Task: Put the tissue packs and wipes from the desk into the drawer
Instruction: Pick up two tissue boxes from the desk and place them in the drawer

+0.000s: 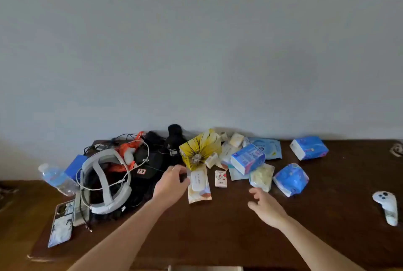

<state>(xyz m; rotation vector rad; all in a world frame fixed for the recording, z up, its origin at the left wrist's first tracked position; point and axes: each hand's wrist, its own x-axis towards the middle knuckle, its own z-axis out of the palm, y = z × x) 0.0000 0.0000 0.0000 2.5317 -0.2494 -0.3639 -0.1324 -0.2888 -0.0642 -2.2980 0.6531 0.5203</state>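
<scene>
Both bare forearms are stretched forward over the dark wooden table point(218, 238). The left hand point(172, 185) is curled at the left edge of a cream wet-wipes pack point(198, 184), its fingers point(182, 171) closed against the pack's upper left corner; whether the pack is lifted cannot be told. The right hand point(266, 206) is held just above the table with fingers spread and loosely bent, nothing being held, and is placed just short of a pale yellowish pack point(261, 176). A small pink tissue pack point(220, 178) is seen between the two hands, beside the wipes. Behind these, a yellow flowered tissue box point(199, 147) is tilted against a heap of packs, among them a blue-and-white tissue pack point(247, 158). Two more blue tissue packs point(291, 179) point(309, 147) are found to the right, well apart from the hands. A light strip, perhaps the drawer point(205, 268), is glimpsed at the bottom edge.
</scene>
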